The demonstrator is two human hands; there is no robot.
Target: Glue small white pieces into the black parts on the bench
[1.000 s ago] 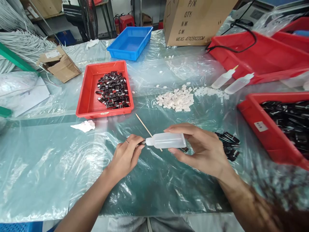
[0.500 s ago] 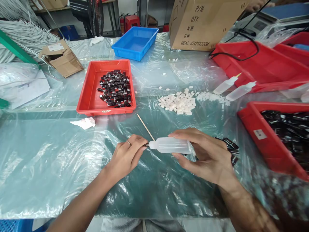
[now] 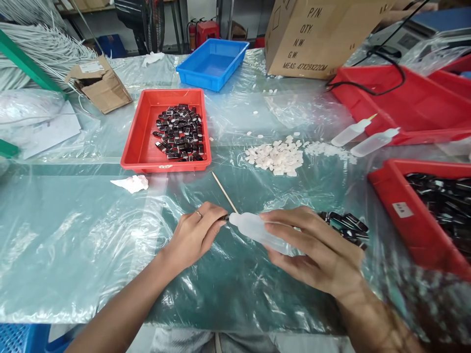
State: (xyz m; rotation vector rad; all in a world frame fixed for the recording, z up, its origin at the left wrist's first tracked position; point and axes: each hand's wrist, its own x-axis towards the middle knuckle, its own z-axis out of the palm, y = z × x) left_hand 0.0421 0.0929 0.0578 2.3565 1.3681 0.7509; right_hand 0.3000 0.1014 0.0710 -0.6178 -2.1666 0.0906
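Observation:
Between thumb and fingers, my right hand (image 3: 316, 247) grips a translucent squeeze bottle (image 3: 257, 231), its nozzle end pointing left. My left hand (image 3: 198, 229) is closed in a pinch on a small black piece (image 3: 225, 217), mostly hidden by the fingers. The bottle's tip meets or nearly meets that piece; I cannot tell which. A thin wooden stick (image 3: 223, 191) lies on the table just beyond the tip. Several black pieces (image 3: 348, 226) lie behind my right hand, partly covered by it. Farther off is a pile of small whitish pieces (image 3: 275, 156).
A red tray (image 3: 132, 142) of black pieces stands beyond my left hand, with crumpled tissue (image 3: 133, 183) before it. On the right is a red bin (image 3: 386, 196) of black pieces. Two more squeeze bottles (image 3: 351, 132) lie by a red tray. A blue tray (image 3: 213, 73) and a carton (image 3: 301, 39) stand behind.
The squeeze bottle has tilted, its rear end swinging toward me, and my right hand's fingers have shifted on it. My left hand keeps its pinch. The whole view has shifted slightly.

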